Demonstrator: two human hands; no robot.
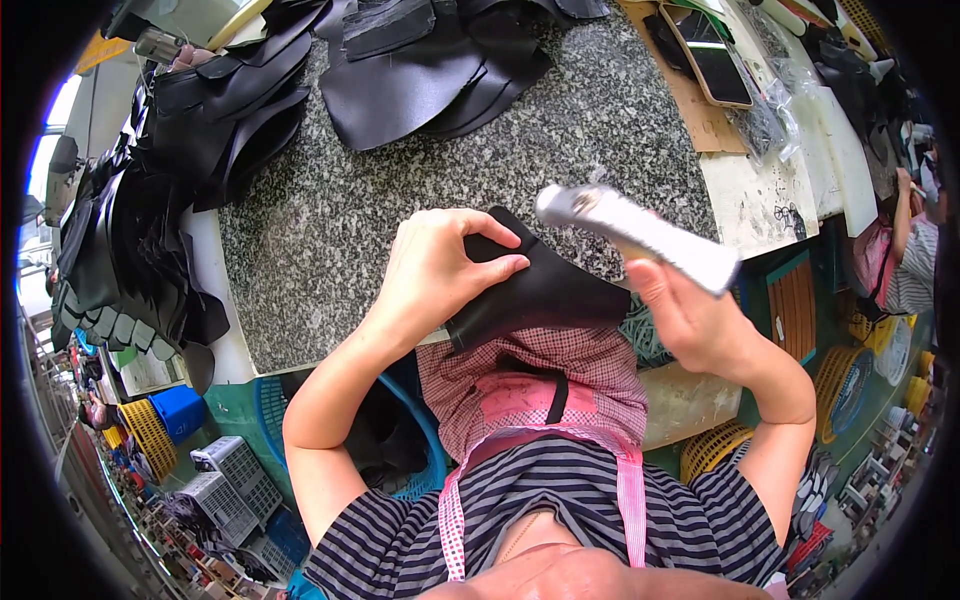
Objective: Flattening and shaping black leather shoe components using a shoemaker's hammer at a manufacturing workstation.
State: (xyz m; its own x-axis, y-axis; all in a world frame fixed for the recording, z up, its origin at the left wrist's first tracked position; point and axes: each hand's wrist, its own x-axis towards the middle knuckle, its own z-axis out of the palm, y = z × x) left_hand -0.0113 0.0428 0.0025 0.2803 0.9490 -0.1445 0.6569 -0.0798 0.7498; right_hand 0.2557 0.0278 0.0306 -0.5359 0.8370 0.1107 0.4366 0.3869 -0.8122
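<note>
A black leather piece [555, 290], shaped like part of a boot upper, lies over the front edge of the speckled stone slab [400, 180], partly on the slab and partly hanging toward my lap. My left hand [435, 265] presses on its left part, thumb and forefinger pinched together on the leather near a seam line. In my right hand [695, 320] is a hammer [640, 235], raised to the right of the seam. Its metal is bright and slightly smeared by motion. My right fingers wrap round it, partly hidden behind it.
Stacked black leather pieces [410, 85] lie at the slab's far side, with more hanging piles [140, 250] at the left. A phone [705, 55] rests on cardboard at the far right. Below the slab are a blue basket [430, 440] and a yellow basket [715, 450].
</note>
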